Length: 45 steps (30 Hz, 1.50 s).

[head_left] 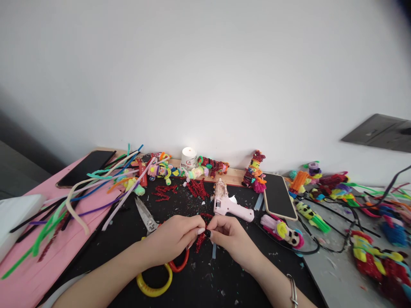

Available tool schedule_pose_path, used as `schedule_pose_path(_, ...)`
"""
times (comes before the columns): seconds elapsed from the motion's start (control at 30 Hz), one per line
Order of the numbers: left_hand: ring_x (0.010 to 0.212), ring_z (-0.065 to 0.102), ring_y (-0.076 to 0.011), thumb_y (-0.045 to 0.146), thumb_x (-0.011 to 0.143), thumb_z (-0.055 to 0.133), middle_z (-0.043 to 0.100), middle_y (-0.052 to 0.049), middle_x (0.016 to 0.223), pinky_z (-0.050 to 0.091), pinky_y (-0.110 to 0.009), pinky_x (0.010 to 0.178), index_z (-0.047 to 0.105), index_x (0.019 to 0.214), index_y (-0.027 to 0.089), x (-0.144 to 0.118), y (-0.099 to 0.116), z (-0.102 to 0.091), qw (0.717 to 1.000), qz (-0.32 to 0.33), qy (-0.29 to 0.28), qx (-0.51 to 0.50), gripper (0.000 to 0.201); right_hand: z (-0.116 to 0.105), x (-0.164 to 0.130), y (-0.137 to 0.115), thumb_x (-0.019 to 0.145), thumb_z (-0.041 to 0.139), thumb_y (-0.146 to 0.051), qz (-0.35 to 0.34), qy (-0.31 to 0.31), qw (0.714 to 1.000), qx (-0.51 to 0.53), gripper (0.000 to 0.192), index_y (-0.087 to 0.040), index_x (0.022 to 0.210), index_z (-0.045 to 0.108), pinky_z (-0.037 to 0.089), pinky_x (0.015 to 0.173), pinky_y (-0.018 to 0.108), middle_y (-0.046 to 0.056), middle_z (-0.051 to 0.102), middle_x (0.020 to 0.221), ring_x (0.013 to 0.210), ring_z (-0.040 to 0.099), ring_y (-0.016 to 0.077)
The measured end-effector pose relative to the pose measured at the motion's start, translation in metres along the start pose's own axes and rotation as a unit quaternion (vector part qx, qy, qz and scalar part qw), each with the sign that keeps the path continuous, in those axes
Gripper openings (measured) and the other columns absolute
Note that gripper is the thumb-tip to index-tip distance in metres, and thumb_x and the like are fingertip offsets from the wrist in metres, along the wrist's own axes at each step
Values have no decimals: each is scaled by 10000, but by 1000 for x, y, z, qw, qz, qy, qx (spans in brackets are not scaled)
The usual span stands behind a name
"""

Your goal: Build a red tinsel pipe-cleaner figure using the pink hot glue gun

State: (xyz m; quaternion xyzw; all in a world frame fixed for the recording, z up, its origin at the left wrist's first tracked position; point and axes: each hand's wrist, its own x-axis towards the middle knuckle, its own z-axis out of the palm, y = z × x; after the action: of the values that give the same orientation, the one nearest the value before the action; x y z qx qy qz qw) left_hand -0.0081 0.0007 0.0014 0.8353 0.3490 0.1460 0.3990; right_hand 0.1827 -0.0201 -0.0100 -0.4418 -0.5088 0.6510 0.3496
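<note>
Where the two hands meet over the black mat (105, 252), the left hand (171, 241) and the right hand (233, 239) both pinch a short red glittery pipe cleaner (201, 239) between their fingertips, its lower end hanging just below them and above the mat. The left hand partly covers a pair of scissors (147, 219), whose blades point up and away on the mat while a yellow ring handle and a red one show under the wrist. A bracelet (293, 288) circles the right wrist. Just beyond the right hand lies a pink glue gun (229, 206), and near it more cut red pieces (197, 187) are scattered. A phone (278, 196) lies to the right of the gun, with finished pipe-cleaner figures (282, 231) beside it. On the left, long loose pipe cleaners (96, 188) fan across the pink part of the surface (28, 278), next to another phone (86, 167). A small white cup (189, 157) stands by the wall.
</note>
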Motion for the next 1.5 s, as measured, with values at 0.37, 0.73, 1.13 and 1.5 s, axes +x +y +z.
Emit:
schedule_pose_path(0.37, 568, 473, -92, 188, 941, 339, 491, 66, 615, 325, -196, 573, 482, 815, 202, 2, 0, 0, 1000, -5, -3, -2, 191, 0, 0, -1, 745, 658, -266, -4, 3, 1000, -6, 147, -138, 706, 596, 281, 544, 230, -36, 528, 608, 565, 420, 87)
schedule_pose_path(0.73, 565, 480, -100, 184, 936, 335, 494, 60, 609, 326, -203, 572, 490, 811, 196, 1, 2, -1, 1000, 0, -4, 4, 201, 0, 0, -1, 731, 677, -292, 6, 4, 1000, -12, 178, -137, 693, 598, 282, 526, 220, -40, 526, 592, 550, 416, 82)
schedule_pose_path(1.13, 624, 471, -115, 273, 951, 329, 510, 39, 682, 367, -215, 600, 498, 900, 194, -2, 10, -6, 999, -13, 25, -17, 193, 2, -2, -8, 724, 680, -333, 35, 41, 998, 30, 219, -146, 675, 576, 194, 412, 194, -71, 446, 514, 445, 303, 49)
schedule_pose_path(1.5, 583, 467, -101, 303, 880, 513, 513, 49, 649, 356, -191, 546, 499, 843, 193, -2, -3, 6, 997, -1, 75, 21, 117, 3, -1, -4, 723, 673, -400, 30, 76, 996, 37, 279, -155, 691, 544, 166, 392, 186, -78, 430, 491, 428, 288, 45)
